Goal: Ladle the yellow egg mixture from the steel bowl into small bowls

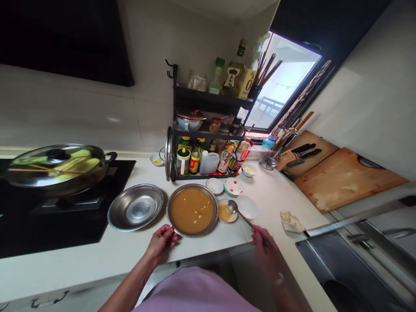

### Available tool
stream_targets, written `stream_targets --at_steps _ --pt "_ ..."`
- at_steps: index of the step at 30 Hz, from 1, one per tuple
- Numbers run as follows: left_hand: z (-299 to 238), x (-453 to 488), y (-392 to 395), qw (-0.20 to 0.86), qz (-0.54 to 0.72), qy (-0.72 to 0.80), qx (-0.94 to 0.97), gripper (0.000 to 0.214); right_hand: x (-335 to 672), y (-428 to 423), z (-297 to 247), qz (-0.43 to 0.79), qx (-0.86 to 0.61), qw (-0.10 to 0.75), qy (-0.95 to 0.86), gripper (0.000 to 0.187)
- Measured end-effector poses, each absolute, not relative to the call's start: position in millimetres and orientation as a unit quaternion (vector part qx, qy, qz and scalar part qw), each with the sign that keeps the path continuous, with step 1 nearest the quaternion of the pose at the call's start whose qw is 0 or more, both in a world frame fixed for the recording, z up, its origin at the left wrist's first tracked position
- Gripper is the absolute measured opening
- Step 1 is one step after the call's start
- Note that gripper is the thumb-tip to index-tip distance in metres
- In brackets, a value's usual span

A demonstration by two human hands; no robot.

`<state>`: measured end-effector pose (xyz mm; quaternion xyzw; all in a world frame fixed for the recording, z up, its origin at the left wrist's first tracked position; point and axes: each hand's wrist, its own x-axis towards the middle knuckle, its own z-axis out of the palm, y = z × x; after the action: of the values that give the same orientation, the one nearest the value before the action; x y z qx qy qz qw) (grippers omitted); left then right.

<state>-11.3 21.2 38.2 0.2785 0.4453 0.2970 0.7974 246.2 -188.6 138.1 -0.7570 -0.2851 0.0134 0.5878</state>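
My left hand [161, 242] is closed on the near rim of a metal bowl [192, 210] filled with brown liquid. My right hand [264, 249] is closed on the handle of a metal spoon [234, 209]. The spoon's head rests over a small dish [225, 213] holding orange sauce, just right of the big bowl. An empty metal bowl [135, 212] sits left of the brown-liquid bowl. A small white dish [248, 207] lies right of the spoon.
A lidded wok [56, 169] with green vegetables stands on the black stove [65, 216] at left. A black spice rack [204, 143] with bottles stands behind the bowls. Wooden cutting boards [341, 177] and knives lie right. A sink [357, 268] is lower right. A crumpled cloth [290, 221] lies nearby.
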Motion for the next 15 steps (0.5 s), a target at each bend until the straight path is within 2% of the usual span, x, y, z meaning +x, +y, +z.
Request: stream_targets --at_steps 3,7,12,15 --pt "39 -11 21 0.795 0.294 0.452 0.276 0.029 241 -190 141 -0.014 -0.731 0.553 -0.399 0.021" --pt "39 -12 22 0.795 0.292 0.450 0.283 0.028 230 -182 135 -0.011 -0.700 0.549 -0.456 0.020" --pt "38 -11 21 0.796 0.297 0.447 0.281 0.030 210 -161 118 0.062 -0.703 0.540 -0.458 0.023" --pt "38 -11 21 0.797 0.299 0.444 0.281 0.031 203 -152 109 0.112 -0.717 0.573 -0.380 0.029"
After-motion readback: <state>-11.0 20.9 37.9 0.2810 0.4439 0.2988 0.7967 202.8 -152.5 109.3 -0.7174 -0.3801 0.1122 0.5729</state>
